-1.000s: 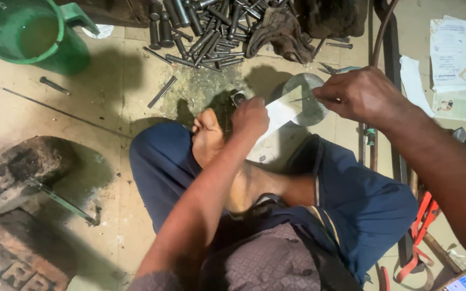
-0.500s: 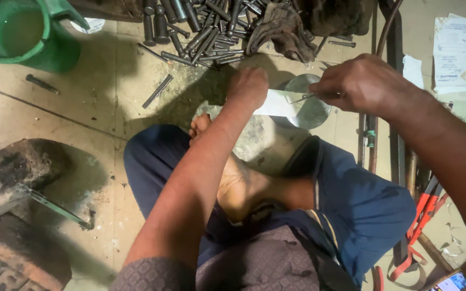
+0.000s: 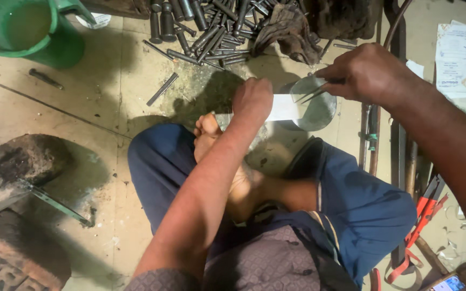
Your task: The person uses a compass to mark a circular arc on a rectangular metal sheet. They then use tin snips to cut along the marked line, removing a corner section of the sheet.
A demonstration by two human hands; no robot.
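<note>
I sit cross-legged on the floor in blue trousers. My left hand (image 3: 252, 99) presses a white flat strip (image 3: 284, 108) down onto a rounded piece of grey sheet metal (image 3: 322, 113) in front of my bare foot (image 3: 208, 132). My right hand (image 3: 370, 73) pinches a thin pointed metal tool (image 3: 311, 94). Its tips rest on the sheet metal right at the far end of the strip. The left part of the sheet is hidden under my left hand and wrist.
A pile of dark metal rods and bolts (image 3: 206, 27) and a dirty rag (image 3: 289, 29) lie just beyond the hands. A green jug (image 3: 22, 29) stands far left, printed papers (image 3: 462, 62) far right. Long rods (image 3: 373, 134), red-handled tools (image 3: 424, 207), a stone block (image 3: 12, 167).
Both hands stay on the strip and sheet metal. My right hand has shifted slightly up and to the right with the pointed tool, and the view has moved a little.
</note>
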